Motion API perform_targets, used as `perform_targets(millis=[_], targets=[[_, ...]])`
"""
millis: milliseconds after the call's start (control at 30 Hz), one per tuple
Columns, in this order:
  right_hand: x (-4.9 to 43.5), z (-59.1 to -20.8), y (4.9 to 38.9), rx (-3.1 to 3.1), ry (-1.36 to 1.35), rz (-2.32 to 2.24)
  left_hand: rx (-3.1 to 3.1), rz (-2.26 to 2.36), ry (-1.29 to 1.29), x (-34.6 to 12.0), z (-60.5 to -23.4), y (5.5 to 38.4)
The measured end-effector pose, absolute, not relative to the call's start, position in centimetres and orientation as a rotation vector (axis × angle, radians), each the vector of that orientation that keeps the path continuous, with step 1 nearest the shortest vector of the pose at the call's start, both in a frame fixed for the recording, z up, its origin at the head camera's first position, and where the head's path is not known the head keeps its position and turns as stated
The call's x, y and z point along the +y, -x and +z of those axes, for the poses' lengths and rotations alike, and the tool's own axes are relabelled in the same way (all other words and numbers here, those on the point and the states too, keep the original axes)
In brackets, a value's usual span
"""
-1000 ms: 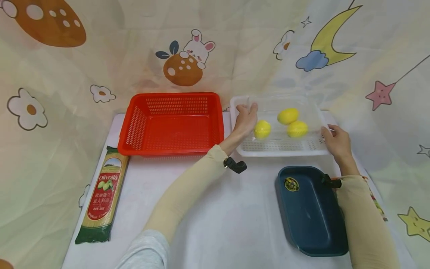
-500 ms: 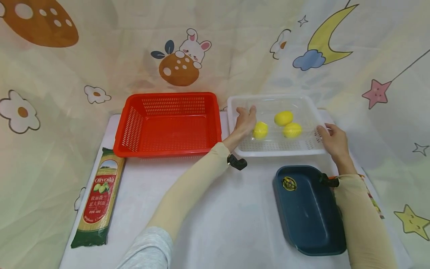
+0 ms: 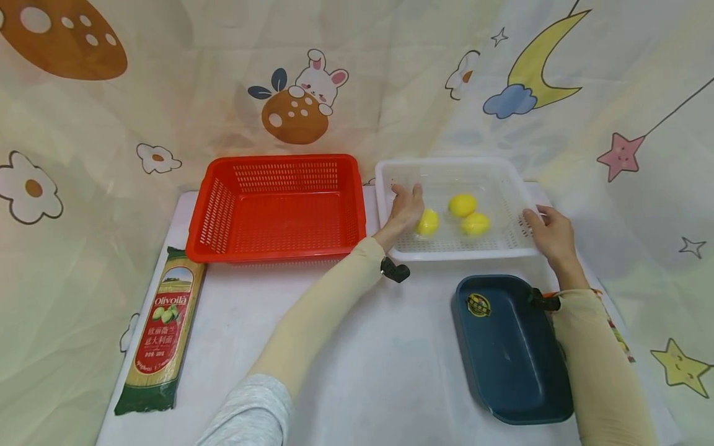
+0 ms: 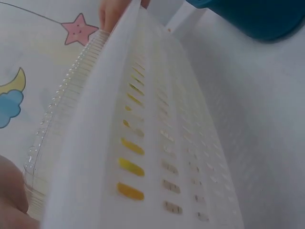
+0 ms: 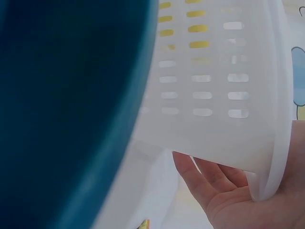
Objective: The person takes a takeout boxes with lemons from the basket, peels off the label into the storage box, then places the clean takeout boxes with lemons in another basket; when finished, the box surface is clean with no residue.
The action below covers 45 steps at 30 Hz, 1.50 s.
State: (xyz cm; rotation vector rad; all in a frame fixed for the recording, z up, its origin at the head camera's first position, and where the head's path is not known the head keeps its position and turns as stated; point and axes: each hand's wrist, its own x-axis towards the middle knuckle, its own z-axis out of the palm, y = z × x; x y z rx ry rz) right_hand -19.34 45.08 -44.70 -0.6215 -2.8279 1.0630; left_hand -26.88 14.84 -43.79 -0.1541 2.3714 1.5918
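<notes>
A clear plastic tray [image 3: 444,207] with three yellow lemons [image 3: 462,205] sits in a white slotted basket [image 3: 463,254] at the back right. At the tray's left end, my left hand [image 3: 407,207] reaches over the basket and holds the tray's edge between thumb and fingers. In the left wrist view, the ribbed side of the tray shows above the basket's rim. My right hand [image 3: 552,235] grips the basket's right end. Its fingers [image 5: 198,181] lie along the basket's outer wall in the right wrist view; its thumb is mostly hidden there.
A red slotted basket [image 3: 276,254] stands left of the white one. In front of the white basket is a dark blue tub [image 3: 507,353], close under my right forearm. A spaghetti packet [image 3: 162,328] lies along the table's left side. A patterned cloth hangs behind.
The clear tray with its lemons has sunk deeper into the white basket, tilting less. Both hands stay at the basket's ends. The whole scene has shifted slightly left in the head view.
</notes>
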Motion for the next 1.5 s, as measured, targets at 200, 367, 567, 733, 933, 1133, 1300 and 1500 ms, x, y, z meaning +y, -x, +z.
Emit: perform_targets(millis=[200, 367, 567, 733, 933, 1133, 1300, 1500], targets=[[44.8, -44.8, 19.3, -2.833, 0.615, 1.069, 2.363, 1.566, 0.180, 15.3, -44.0, 27.1], [44.7, -44.6, 19.4, -2.843, 0.604, 1.052, 2.374, 1.543, 0.180, 15.3, -44.3, 27.3], [44.7, -44.6, 19.6, -2.837, 0.614, 1.060, 2.379, 1.508, 0.175, 15.3, -44.6, 27.6], [44.8, -44.6, 19.7, -2.837, 0.625, 1.048, 2.356, 1.504, 0.194, 15.4, -44.6, 27.7], [45.0, -44.7, 19.7, -2.840, 0.626, 1.032, 2.353, 1.498, 0.211, 15.6, -44.5, 27.7], [45.2, -44.8, 19.6, -2.849, 0.640, 1.078, 2.363, 1.489, 0.228, 15.8, -44.5, 27.6], [45.1, -44.9, 19.5, -2.839, 0.650, 1.089, 2.349, 1.492, 0.229, 15.9, -44.7, 27.7], [45.1, -45.0, 19.4, -2.836, 0.670, 1.084, 2.332, 1.506, 0.219, 15.9, -44.9, 27.7]])
